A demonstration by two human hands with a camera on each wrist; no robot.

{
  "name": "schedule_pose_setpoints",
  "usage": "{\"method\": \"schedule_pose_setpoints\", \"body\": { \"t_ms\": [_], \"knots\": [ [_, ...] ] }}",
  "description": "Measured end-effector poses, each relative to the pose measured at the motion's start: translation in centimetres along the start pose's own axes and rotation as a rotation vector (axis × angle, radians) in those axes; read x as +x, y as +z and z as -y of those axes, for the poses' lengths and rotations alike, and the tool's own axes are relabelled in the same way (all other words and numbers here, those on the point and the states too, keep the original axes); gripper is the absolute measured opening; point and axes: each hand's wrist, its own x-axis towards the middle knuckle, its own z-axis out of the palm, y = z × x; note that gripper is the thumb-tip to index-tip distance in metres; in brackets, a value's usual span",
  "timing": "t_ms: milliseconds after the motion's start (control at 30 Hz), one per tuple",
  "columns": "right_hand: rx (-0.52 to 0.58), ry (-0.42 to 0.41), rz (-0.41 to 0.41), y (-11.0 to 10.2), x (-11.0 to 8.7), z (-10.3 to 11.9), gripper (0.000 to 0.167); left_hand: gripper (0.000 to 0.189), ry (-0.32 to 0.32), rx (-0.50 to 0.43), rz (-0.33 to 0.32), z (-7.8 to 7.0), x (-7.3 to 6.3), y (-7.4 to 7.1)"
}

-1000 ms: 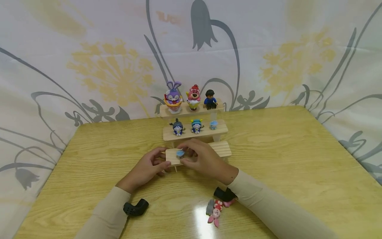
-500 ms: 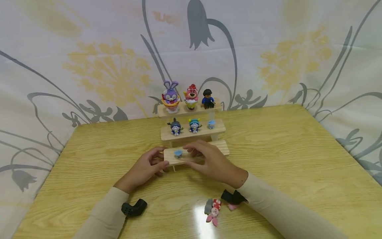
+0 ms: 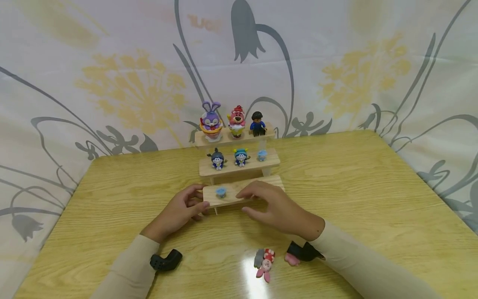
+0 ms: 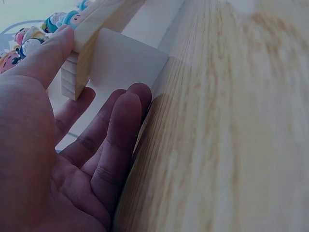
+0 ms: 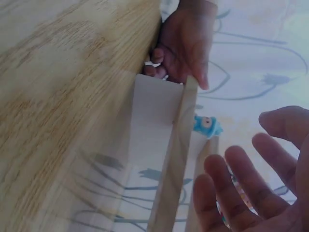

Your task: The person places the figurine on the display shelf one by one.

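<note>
The right hand point(image 3: 279, 207) has drawn back from the small blue figurine point(image 3: 221, 192), its fingers parted and holding nothing; the figurine stands near the left end of the lowest shelf point(image 3: 233, 193), so its placing looks done; the left hand point(image 3: 180, 212) pinches that shelf's end

The left hand point(image 3: 181, 210) holds the left end of the near shelf point(image 3: 232, 190), beside a small blue figure point(image 3: 221, 192); the right hand point(image 3: 281, 209) curves loosely at the shelf's right part. Six figurines point(image 3: 240, 158) occupy two farther shelves point(image 3: 231, 167); small toys point(image 3: 266, 264) lie nearer on the worktop point(image 3: 354, 195).
</note>
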Motion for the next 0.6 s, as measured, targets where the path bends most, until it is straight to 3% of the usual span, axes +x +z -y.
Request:
{"method": "schedule_pose_setpoints", "body": {
  "t_ms": [167,600],
  "knots": [
    [0.012,-0.022,0.058,-0.7,-1.0,0.4,0.021,0.066,0.004,0.002,0.001,0.0,0.1,0.0],
    [0.076,-0.046,0.324,-1.4,-3.1,0.4,0.01,0.066,0.002,-0.008,-0.002,0.0,0.0,0.0]
  ]
}}
